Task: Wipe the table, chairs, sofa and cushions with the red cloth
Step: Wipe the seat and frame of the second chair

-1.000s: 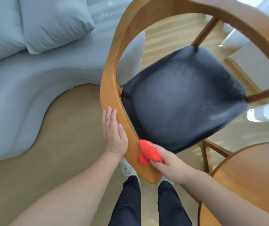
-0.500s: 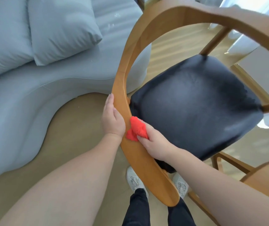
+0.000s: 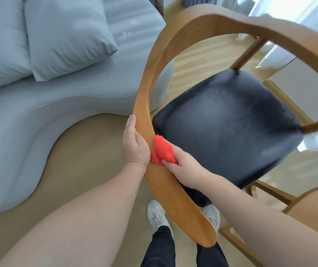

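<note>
A wooden chair with a curved backrest rail (image 3: 152,89) and a black padded seat (image 3: 227,120) stands in front of me. My right hand (image 3: 185,168) is shut on the red cloth (image 3: 162,150) and presses it against the inner side of the rail, near its left bend. On the rail's outer side, my left hand (image 3: 134,145) lies flat against the wood, fingers pointing up, just left of the cloth. The grey sofa (image 3: 25,120) with two grey cushions (image 3: 65,33) fills the left.
A round wooden table edge (image 3: 316,207) shows at the lower right, with a second chair's wooden frame (image 3: 269,191) beneath it. My feet in grey shoes (image 3: 156,214) stand on a tan floor right behind the chair. Curtains (image 3: 281,20) hang at the top right.
My right hand has slid the red cloth up the rail, from near its lower end to beside my left hand, which has shifted up the rail's outer side. The view has moved back.
</note>
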Action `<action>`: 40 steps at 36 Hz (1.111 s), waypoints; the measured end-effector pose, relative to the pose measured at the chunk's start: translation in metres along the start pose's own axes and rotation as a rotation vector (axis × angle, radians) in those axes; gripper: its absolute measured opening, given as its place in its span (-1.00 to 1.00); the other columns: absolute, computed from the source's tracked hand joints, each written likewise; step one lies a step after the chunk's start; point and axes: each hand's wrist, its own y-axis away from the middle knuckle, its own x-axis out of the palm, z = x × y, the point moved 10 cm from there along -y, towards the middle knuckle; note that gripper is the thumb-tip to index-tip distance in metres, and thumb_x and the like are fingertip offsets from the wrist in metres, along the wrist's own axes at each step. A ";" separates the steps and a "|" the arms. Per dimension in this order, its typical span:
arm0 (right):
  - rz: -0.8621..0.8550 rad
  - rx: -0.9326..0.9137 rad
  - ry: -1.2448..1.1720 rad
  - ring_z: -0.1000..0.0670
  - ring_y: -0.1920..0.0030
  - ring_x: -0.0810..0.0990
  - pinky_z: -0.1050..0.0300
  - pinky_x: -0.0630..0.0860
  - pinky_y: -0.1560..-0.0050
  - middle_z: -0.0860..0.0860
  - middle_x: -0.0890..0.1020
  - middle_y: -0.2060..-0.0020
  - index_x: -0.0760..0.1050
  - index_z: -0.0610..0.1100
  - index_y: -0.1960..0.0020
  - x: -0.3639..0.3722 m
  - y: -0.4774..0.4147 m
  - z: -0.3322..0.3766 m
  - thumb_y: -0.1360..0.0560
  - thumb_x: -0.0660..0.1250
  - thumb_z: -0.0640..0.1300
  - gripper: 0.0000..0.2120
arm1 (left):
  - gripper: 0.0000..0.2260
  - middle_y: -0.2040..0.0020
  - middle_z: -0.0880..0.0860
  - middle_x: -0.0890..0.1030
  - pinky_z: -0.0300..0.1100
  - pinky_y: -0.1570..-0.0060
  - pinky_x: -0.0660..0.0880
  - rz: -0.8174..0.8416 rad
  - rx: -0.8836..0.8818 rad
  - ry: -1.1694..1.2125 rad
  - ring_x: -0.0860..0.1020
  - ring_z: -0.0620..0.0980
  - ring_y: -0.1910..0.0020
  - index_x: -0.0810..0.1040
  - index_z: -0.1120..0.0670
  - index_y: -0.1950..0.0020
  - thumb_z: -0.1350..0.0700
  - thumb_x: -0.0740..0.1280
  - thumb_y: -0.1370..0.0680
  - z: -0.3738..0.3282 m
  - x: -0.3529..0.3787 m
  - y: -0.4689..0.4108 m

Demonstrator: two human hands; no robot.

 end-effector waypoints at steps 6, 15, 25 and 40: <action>0.116 0.023 0.155 0.27 -0.38 0.24 0.23 0.23 -0.41 0.25 0.23 -0.44 0.09 0.30 -0.46 0.009 0.085 -0.036 -0.60 0.23 -0.06 -0.45 | -0.55 -0.46 -0.03 0.32 -0.67 -0.20 0.00 0.036 -0.059 -0.011 0.25 -0.14 -0.43 0.28 0.06 -0.48 0.26 -0.01 -0.61 0.006 0.003 0.000; 0.067 -0.203 0.743 -0.20 -0.53 -0.04 -0.20 0.20 -0.43 -0.05 0.06 -0.55 0.26 0.02 -0.49 0.032 0.094 0.008 -0.47 0.22 -0.24 -0.40 | -0.57 -0.52 0.03 0.21 -0.45 -0.33 0.01 0.161 -0.058 -0.025 0.17 -0.06 -0.48 0.14 0.11 -0.53 0.21 -0.01 -0.64 0.002 -0.003 0.007; 0.258 -0.114 0.873 -0.10 -0.53 -0.03 0.00 0.22 -0.46 0.07 0.03 -0.54 0.21 0.19 -0.46 0.032 0.192 -0.052 -0.54 0.30 -0.10 -0.45 | -0.57 -0.52 0.02 0.19 -0.29 -0.32 0.04 0.220 -0.116 -0.145 0.15 -0.03 -0.49 0.11 0.07 -0.54 0.13 -0.01 -0.65 0.008 -0.022 0.029; -0.190 -0.032 -0.119 0.32 -0.11 0.53 0.46 0.41 -0.09 0.33 0.60 -0.06 0.47 0.21 -0.29 -0.008 0.027 0.005 -0.55 0.28 -0.13 -0.63 | -0.63 -0.35 0.07 0.47 -0.31 -0.26 0.26 0.023 -0.165 -0.045 0.40 0.02 -0.33 0.35 0.11 -0.44 0.17 -0.01 -0.66 0.012 -0.002 -0.015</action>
